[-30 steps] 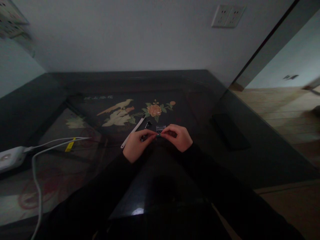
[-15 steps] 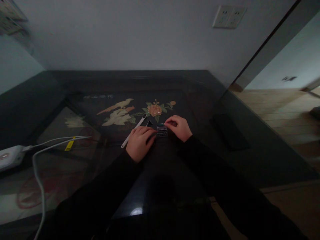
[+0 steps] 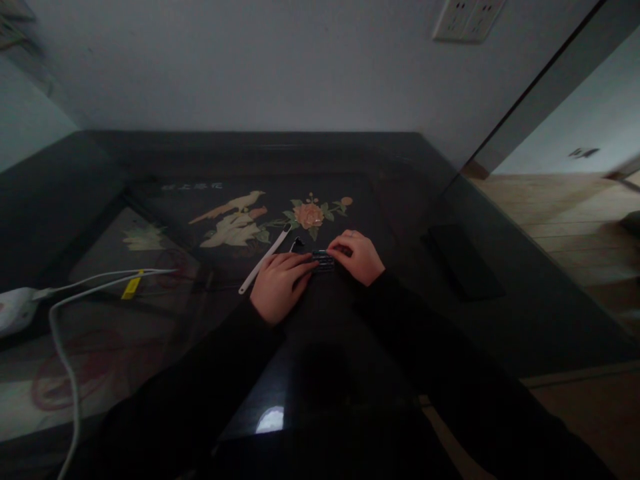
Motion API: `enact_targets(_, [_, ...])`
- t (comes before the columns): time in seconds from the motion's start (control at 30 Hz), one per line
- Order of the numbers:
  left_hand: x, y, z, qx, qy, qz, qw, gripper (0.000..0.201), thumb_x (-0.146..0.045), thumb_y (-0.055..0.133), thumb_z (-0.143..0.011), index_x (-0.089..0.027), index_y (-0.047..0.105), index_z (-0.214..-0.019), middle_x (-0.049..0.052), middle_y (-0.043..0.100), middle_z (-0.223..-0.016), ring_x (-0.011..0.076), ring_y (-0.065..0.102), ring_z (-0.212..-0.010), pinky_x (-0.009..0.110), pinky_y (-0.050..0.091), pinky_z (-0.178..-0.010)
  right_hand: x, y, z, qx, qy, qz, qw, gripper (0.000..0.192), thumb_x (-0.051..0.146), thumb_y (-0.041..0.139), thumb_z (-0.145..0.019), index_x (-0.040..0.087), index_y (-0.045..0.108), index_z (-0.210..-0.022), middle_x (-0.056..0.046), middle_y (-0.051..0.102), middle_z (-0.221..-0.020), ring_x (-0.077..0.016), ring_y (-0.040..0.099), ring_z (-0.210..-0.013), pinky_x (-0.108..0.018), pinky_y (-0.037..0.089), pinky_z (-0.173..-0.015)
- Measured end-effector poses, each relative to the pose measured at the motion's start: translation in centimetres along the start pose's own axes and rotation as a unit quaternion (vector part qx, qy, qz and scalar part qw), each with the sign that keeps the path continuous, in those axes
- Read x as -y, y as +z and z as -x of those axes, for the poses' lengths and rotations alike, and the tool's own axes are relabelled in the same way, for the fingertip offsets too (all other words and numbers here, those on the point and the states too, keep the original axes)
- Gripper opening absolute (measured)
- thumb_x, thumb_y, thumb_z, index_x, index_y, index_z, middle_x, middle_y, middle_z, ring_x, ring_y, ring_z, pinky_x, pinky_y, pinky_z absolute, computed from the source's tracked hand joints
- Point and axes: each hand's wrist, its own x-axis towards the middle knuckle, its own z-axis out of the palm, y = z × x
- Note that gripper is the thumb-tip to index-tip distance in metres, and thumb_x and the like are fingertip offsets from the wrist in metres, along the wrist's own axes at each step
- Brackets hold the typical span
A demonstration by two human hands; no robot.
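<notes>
A small dark block with several shiny rows (image 3: 324,262) lies on the glossy black tabletop (image 3: 320,327) between my hands. My left hand (image 3: 281,283) rests palm down, its fingers together and their tips pressing on the block's left side. At the block's far right corner, the thumb and forefinger of my right hand (image 3: 359,257) pinch together. Anything between those fingertips is too small to make out. Just beyond my left hand lie a thin white stick with a dark tip (image 3: 265,259) and a small black piece (image 3: 297,241).
A flat black rectangular object (image 3: 465,262) lies at the right of the table. On the left, a white power strip (image 3: 17,310) has white cables (image 3: 75,373) with a yellow tag (image 3: 132,285). A wall with a socket plate (image 3: 467,20) rises behind the table.
The view has shifted slightly. My left fingertips reach a little farther over the block. My right hand keeps its pinch at the far right corner, nearly in place.
</notes>
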Motion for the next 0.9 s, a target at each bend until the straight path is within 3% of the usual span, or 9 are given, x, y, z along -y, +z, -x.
enact_targets(0.37, [-0.16, -0.07, 0.01, 0.016, -0.001, 0.013, 1.0, 0.03, -0.02, 0.054, -0.09, -0.023, 0.067, -0.116, 0.007, 0.065, -0.127, 0.0268, 0.059, -0.113, 0.047, 0.042, -0.097, -0.09, 0.08, -0.08, -0.002, 0.027, -0.021, 0.999, 0.01, 0.02, 0.069, -0.08, 0.018, 0.067, -0.071, 0.0, 0.054, -0.068, -0.015, 0.051, -0.068, -0.027, 0.038, -0.063])
enact_targets(0.63, [-0.32, -0.25, 0.03, 0.015, 0.014, 0.013, 1.0, 0.026, -0.021, 0.052, -0.091, -0.022, 0.068, -0.111, 0.007, 0.066, -0.126, 0.0267, 0.059, -0.113, 0.047, 0.043, -0.096, 0.1, -0.62, 0.0, 0.041, 0.013, -0.019, 0.999, 0.01, 0.017, 0.067, -0.081, 0.017, 0.065, -0.071, -0.001, 0.057, -0.072, -0.0154, 0.054, -0.072, -0.027, 0.04, -0.067])
enact_targets(0.9, [-0.34, -0.26, 0.12, 0.013, 0.021, 0.01, 1.0, 0.026, -0.02, 0.051, -0.091, -0.021, 0.068, -0.11, 0.006, 0.066, -0.126, 0.0265, 0.059, -0.113, 0.046, 0.043, -0.096, 0.52, -0.15, 0.07, 0.01, 0.057, -0.046, 0.997, 0.009, 0.015, 0.072, -0.076, 0.016, 0.065, -0.069, 0.001, 0.054, -0.066, -0.0131, 0.05, -0.064, -0.026, 0.037, -0.062])
